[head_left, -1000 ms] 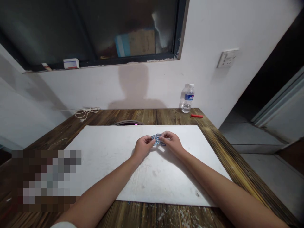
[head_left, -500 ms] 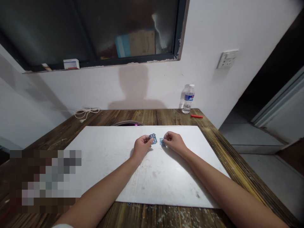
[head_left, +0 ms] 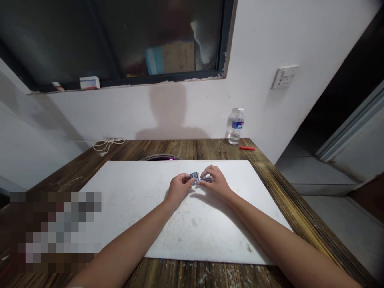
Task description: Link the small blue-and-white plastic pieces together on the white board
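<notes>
On the white board [head_left: 192,228], near its far edge, the left hand [head_left: 180,188] pinches a small blue-and-white gridded piece [head_left: 195,178] between thumb and fingers. Just beside it, the right hand [head_left: 215,183] grasps a second gridded piece [head_left: 207,180], its fingers curled over the top, and the two pieces nearly touch. Beyond the board's far edge stand a plastic water bottle [head_left: 236,127] and a red stick [head_left: 247,148], with a white cord [head_left: 108,145] farther left.
</notes>
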Demonstrator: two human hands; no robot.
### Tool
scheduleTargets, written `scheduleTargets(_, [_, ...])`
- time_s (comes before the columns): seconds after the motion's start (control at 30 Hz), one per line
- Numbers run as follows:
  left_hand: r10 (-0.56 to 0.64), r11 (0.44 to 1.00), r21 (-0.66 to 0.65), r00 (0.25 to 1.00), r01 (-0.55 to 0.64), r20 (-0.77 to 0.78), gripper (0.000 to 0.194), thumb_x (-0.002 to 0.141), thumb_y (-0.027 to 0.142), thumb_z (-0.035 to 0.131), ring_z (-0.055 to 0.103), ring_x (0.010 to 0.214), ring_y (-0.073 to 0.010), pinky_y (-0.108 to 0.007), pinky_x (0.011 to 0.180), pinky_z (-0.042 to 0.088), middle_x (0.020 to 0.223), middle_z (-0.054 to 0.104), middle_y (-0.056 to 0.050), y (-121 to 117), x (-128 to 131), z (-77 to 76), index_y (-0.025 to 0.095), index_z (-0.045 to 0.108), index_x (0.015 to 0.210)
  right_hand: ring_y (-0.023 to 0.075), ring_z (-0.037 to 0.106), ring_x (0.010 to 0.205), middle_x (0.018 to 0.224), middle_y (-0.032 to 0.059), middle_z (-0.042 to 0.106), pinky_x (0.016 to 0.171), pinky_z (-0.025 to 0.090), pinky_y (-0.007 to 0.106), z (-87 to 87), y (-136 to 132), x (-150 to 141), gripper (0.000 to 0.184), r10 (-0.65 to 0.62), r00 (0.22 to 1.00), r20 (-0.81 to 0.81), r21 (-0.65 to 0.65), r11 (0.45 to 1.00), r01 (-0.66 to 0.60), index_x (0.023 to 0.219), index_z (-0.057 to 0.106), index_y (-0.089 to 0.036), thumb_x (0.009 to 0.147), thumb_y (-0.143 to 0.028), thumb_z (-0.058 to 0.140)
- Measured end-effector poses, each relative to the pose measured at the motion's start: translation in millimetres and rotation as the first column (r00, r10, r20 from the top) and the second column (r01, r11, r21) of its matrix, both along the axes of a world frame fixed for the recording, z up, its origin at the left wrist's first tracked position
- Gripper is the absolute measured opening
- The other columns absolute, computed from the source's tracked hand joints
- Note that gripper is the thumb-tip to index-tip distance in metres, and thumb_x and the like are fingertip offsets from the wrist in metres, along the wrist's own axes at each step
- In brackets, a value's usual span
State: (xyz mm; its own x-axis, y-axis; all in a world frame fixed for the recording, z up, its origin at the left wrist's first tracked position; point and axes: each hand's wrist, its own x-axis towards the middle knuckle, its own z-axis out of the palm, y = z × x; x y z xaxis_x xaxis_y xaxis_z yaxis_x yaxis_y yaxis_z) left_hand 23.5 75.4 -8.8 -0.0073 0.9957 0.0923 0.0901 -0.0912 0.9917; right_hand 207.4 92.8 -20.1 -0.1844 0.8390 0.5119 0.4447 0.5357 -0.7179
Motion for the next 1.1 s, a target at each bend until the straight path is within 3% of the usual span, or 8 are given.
scheduleTargets(0.27, [-0.058, 0.998, -0.001, 0.998, 0.058, -0.021, 0.029, 0.066, 0.041, 0.079, 0.057, 0.064, -0.0137, -0.025, 0.064, 0.044, 0.068, 0.066, -0.001, 1.0, -0.9, -1.6, 0.016, 0.068, 0.072, 0.0228, 0.055, 0.084, 0.076, 0.0041, 0.063, 0.078, 0.041, 0.037, 4.4, -2.9, -5.0, 0.025, 0.09, 0.973, -0.215, -0.181, 0.975, -0.13, 0.065, 0.064, -0.023, 0.076, -0.044, 0.073])
scheduleTargets(0.47, [-0.028, 0.999, -0.022, 0.999, 0.029, 0.032, 0.032, 0.062, 0.043, 0.081, 0.055, 0.059, -0.0121, -0.024, 0.061, 0.043, 0.065, 0.064, 0.0, -0.7, 0.8, 4.1, 0.015, 0.067, 0.071, 0.0207, 0.053, 0.075, 0.074, 0.0037, 0.061, 0.072, 0.039, 0.036, 4.2, -2.2, -4.6, 0.024, 0.075, 0.948, -0.309, -0.261, 0.952, -0.16, 0.065, 0.064, -0.022, 0.073, -0.043, 0.072])
scheduleTargets(1.1, [-0.021, 1.0, 0.003, 0.998, 0.02, 0.063, 0.032, 0.062, 0.04, 0.081, 0.051, 0.058, -0.0108, -0.023, 0.057, 0.04, 0.062, 0.06, 0.001, -2.4, 1.1, -0.8, 0.014, 0.065, 0.069, 0.0185, 0.049, 0.071, 0.066, 0.0006, 0.055, 0.071, 0.037, 0.033, 6.7, -2.5, -3.1, 0.023, 0.11, 0.898, -0.426, -0.254, 0.938, -0.236, 0.058, 0.061, -0.021, 0.067, -0.039, 0.073])
